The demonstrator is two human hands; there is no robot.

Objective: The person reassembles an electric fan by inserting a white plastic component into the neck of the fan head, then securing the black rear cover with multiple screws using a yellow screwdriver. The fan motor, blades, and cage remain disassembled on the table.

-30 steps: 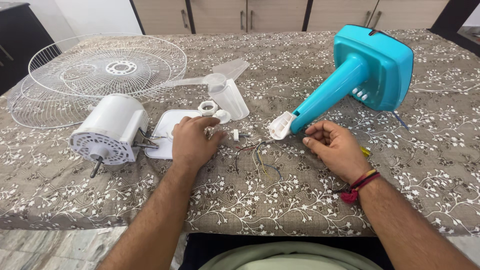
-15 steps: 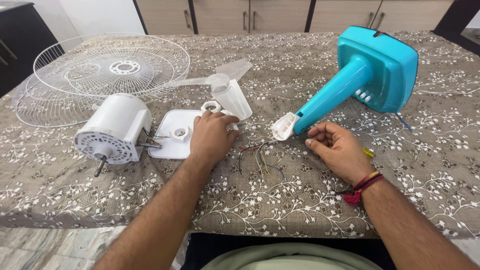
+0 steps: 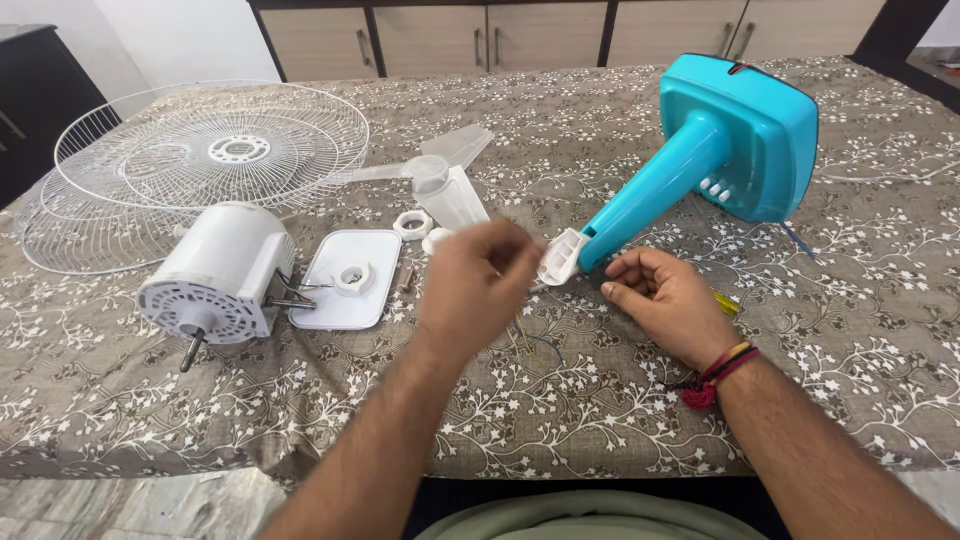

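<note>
The fan lies in pieces on the table [image 3: 600,420]: motor [image 3: 215,275], grilles [image 3: 200,160], blade [image 3: 440,170] and turquoise stand [image 3: 720,140] all apart, loose wires [image 3: 535,340] still unconnected at the stand's white joint [image 3: 562,256]. Since a second ago the left hand [image 3: 475,285] has lifted off the white cover plate [image 3: 340,275] toward that joint, fingertips pinched together, on what I cannot tell. The right hand [image 3: 665,300] rests beside the joint, fingers curled, holding nothing visible.

Tabletop [image 3: 600,420] covered w/ brown cloth, white floral vine pattern. Fan stand [image 3: 720,150] coloured turquoise, white end piece. Motor [image 3: 215,270], grilles [image 3: 200,150], plate [image 3: 345,280] all white. Red-yellow thread worn at right wrist.
</note>
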